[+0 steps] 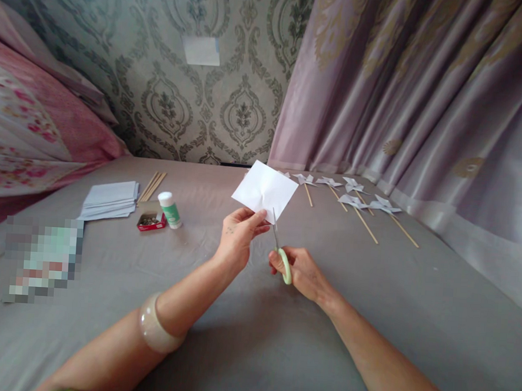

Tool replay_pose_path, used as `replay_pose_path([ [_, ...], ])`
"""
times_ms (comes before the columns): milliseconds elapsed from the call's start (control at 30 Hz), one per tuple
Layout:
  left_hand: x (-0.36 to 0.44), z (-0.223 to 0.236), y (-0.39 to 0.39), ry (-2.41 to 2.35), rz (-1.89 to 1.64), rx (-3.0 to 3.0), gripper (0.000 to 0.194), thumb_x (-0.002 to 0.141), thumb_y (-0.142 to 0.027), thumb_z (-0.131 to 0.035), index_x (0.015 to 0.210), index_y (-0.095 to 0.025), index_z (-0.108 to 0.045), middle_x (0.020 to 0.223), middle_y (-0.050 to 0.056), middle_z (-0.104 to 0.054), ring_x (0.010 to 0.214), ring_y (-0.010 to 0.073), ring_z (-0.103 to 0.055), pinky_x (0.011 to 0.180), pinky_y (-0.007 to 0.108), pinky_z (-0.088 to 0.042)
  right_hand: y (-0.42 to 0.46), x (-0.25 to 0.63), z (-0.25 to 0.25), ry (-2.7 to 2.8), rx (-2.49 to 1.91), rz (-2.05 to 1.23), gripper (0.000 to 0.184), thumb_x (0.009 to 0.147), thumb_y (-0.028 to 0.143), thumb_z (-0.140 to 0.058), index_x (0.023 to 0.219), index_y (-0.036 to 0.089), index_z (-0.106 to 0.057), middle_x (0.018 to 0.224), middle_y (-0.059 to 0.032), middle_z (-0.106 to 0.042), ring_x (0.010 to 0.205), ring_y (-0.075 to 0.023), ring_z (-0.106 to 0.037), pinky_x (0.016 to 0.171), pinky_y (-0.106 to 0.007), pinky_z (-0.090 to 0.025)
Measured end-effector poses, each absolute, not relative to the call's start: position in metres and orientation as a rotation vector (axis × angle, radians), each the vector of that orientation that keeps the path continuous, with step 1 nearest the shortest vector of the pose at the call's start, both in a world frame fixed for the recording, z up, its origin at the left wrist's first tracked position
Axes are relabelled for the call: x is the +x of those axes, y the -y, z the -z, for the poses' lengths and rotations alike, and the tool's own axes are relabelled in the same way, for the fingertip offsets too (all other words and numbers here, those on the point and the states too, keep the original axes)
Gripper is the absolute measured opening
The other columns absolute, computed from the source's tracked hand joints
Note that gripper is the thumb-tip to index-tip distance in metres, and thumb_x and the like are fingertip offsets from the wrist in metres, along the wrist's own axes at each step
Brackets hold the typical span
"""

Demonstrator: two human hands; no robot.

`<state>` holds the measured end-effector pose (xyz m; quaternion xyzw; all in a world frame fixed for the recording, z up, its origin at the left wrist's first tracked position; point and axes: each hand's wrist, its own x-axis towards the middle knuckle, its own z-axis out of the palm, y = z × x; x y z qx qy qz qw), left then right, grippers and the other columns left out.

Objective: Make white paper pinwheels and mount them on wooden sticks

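My left hand pinches a square white sheet of paper by its lower edge and holds it up above the cloth. Faint crease lines meet near the middle of the sheet. In my right hand is a pair of scissors with pale green handles, fingers through the loops. The blades point upward and lie at the paper's lower right corner, just right of my left thumb. Whether the blades are parted is too small to tell.
At the left are a stack of white paper, wooden sticks, a red box of small metal pieces and a green-white glue bottle. Several paper pinwheels on sticks lie back right. A blurred-out sheet lies front left.
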<state>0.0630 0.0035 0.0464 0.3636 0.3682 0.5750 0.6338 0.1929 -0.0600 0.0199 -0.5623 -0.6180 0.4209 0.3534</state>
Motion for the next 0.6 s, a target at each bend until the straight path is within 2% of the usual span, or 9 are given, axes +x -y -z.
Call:
replay_pose_path([
  [600, 0.0622, -0.0474, -0.0034, -0.814, -1.285, 0.836, 0.019, 0.057, -0.021, -0.076, 0.067, -0.010, -0.063, 0.065, 0.003, -0.062, 0.058, 0.0107, -0.058, 0.062, 0.026, -0.050, 0.0593, 0.1957, -0.0222, 1.559, -1.432, -1.127, 0.063, 0.067, 0.076, -0.052, 0.060, 0.014, -0.057, 0.058, -0.0027, -0.057, 0.051, -0.0102, -0.044, 0.050, -0.024, -0.034],
])
